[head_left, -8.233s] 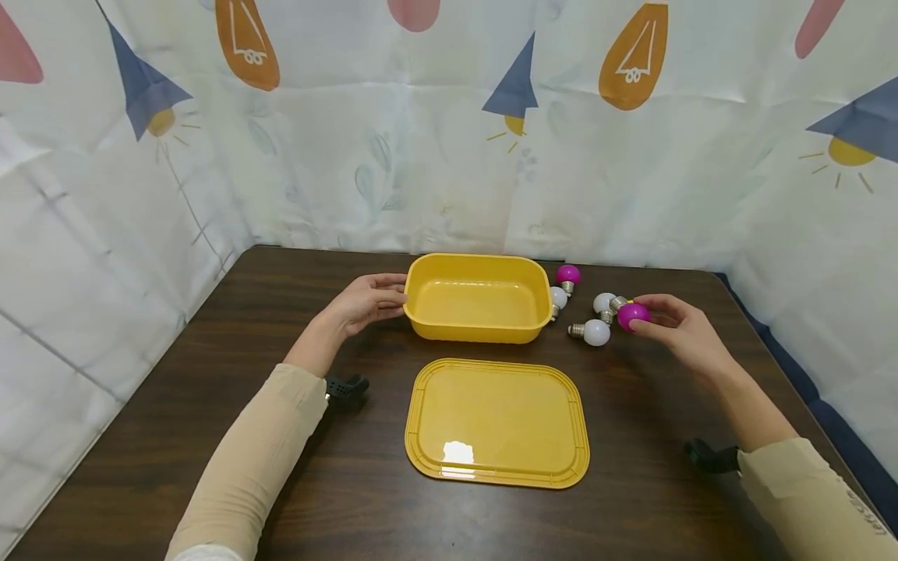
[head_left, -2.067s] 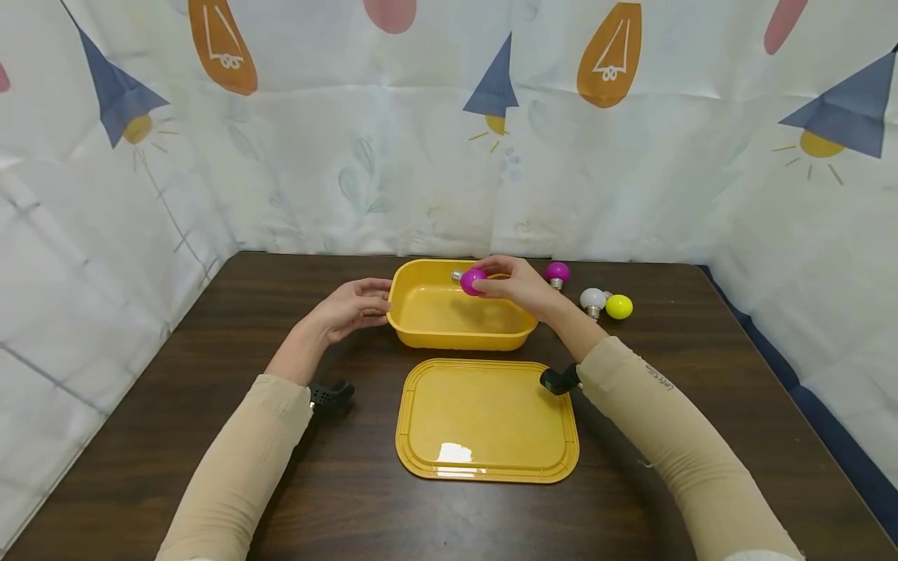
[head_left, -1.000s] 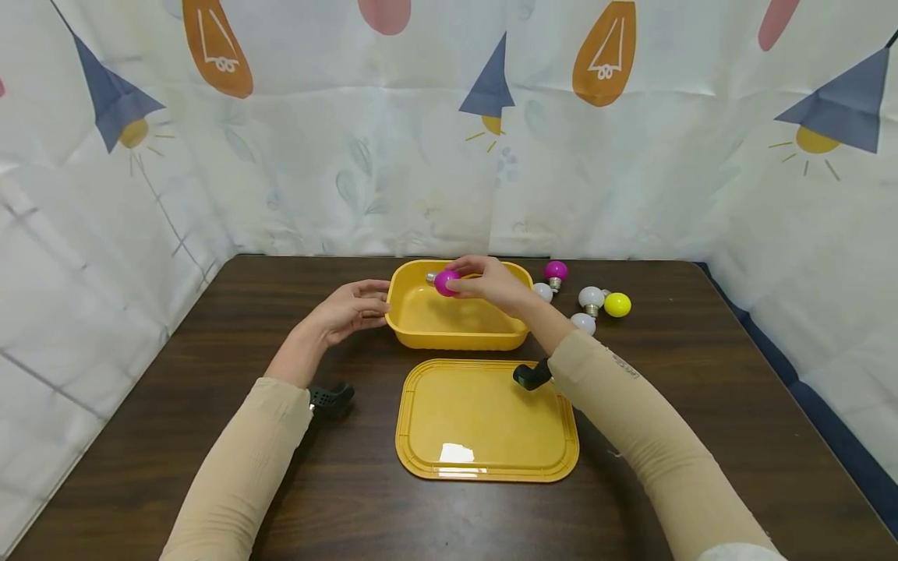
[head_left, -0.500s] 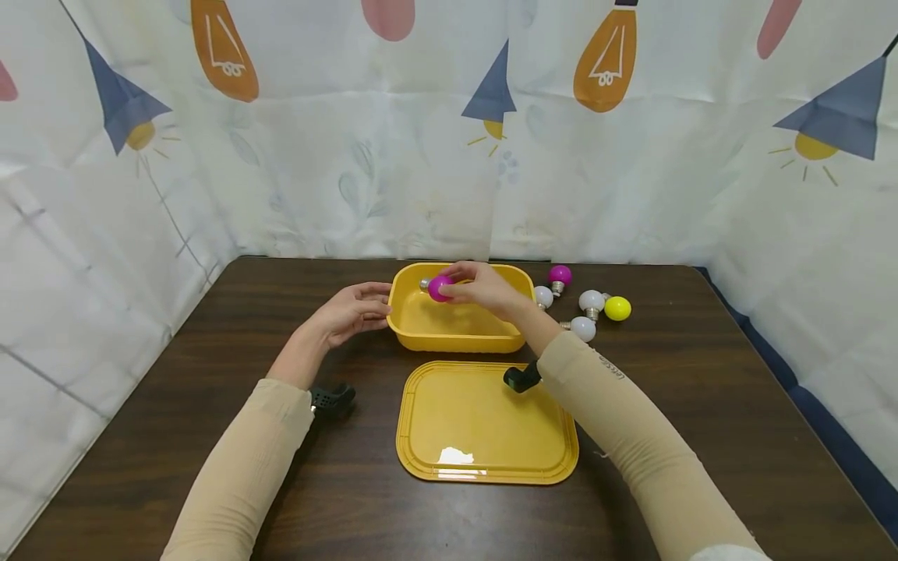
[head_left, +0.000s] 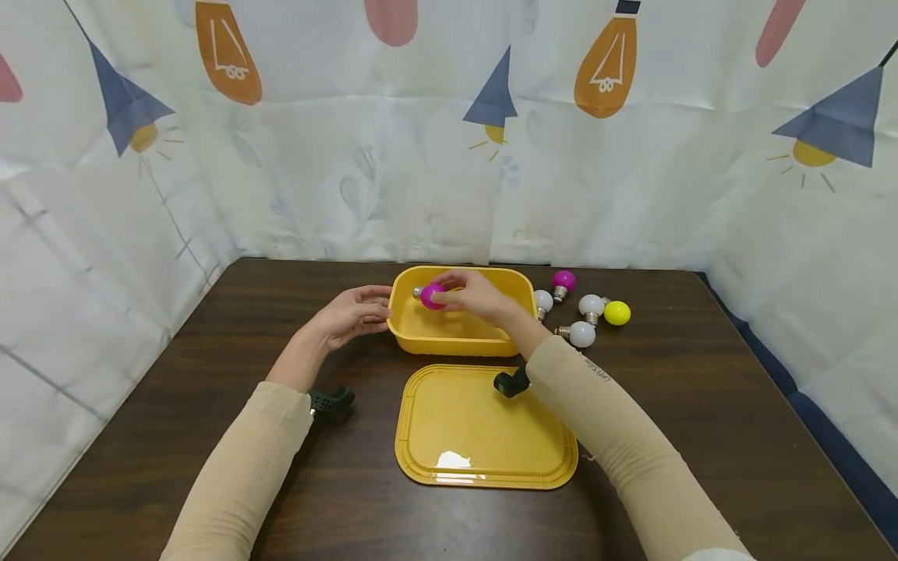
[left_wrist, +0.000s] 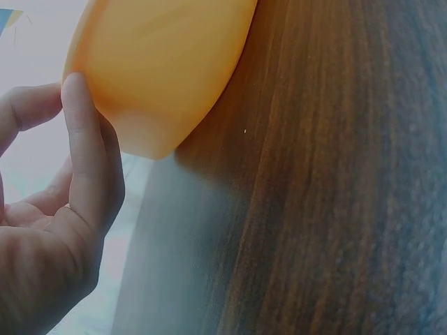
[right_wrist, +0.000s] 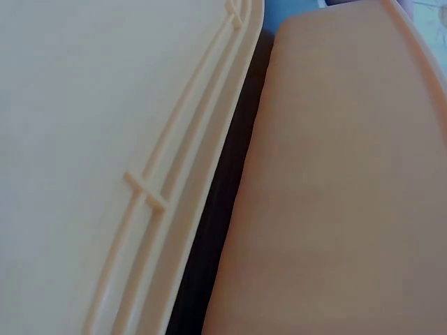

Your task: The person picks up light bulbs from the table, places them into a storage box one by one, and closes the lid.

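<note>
Shifting leftward, the round magenta metal-based bulb (head_left: pixel 433 296) is hanging in or just above the oblong yellow plastic tub (head_left: pixel 449 344) mid-frame, right hand (head_left: pixel 475 296) pinching it; left hand (head_left: pixel 347 316), fingers relaxed, is touching the tub, seemingly steadying it

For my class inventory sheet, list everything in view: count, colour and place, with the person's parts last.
Table: 1, dark brown, under everything
Open container: 1, yellow, far middle of table
Lid: 1, yellow, nearer than the container
Magenta bulbs: 2, one in the right hand, one right of the container
White bulbs: 3, right of the container
Yellow bulb: 1, rightmost
Printed cloth: sheet count unclear, white with coloured motifs, behind and beside table
Dark blue material: 1 strip, table's right edge
Wrist cameras: 2, black, one per wrist
Sleeves: 2, beige, on both arms
Hands: 2, left touching container's left end, right holding bulb
</note>
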Action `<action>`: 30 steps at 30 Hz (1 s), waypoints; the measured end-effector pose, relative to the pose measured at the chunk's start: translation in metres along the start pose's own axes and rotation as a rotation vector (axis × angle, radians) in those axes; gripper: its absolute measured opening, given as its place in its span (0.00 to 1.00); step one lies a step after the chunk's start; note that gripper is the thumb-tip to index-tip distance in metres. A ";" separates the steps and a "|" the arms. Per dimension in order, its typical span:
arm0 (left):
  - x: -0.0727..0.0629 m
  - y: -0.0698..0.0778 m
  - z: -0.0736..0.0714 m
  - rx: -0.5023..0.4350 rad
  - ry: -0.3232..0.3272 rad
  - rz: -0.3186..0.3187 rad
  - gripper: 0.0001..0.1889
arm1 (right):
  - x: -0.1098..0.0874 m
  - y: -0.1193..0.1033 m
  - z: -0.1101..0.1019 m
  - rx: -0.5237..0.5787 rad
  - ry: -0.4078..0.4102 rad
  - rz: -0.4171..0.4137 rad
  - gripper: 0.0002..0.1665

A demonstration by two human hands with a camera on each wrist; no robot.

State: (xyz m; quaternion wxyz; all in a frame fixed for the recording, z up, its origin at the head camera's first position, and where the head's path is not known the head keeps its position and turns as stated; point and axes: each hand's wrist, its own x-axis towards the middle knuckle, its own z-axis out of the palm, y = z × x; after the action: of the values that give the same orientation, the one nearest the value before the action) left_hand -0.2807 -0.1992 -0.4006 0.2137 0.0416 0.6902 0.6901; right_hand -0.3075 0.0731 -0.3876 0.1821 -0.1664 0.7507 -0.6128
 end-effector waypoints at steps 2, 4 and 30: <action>0.001 0.000 0.000 -0.008 0.005 0.000 0.30 | 0.001 0.000 0.001 -0.008 0.003 -0.001 0.21; 0.001 -0.001 0.000 -0.003 0.002 0.001 0.30 | 0.002 0.000 0.002 -0.011 -0.002 0.002 0.21; 0.000 0.002 0.000 0.000 -0.046 0.013 0.32 | 0.021 0.012 0.004 -0.003 0.037 0.104 0.21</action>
State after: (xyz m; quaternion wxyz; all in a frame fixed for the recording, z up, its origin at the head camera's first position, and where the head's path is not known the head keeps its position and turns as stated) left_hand -0.2812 -0.1994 -0.3983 0.2251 0.0620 0.6846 0.6905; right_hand -0.3241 0.0619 -0.4014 0.1994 -0.1161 0.7624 -0.6045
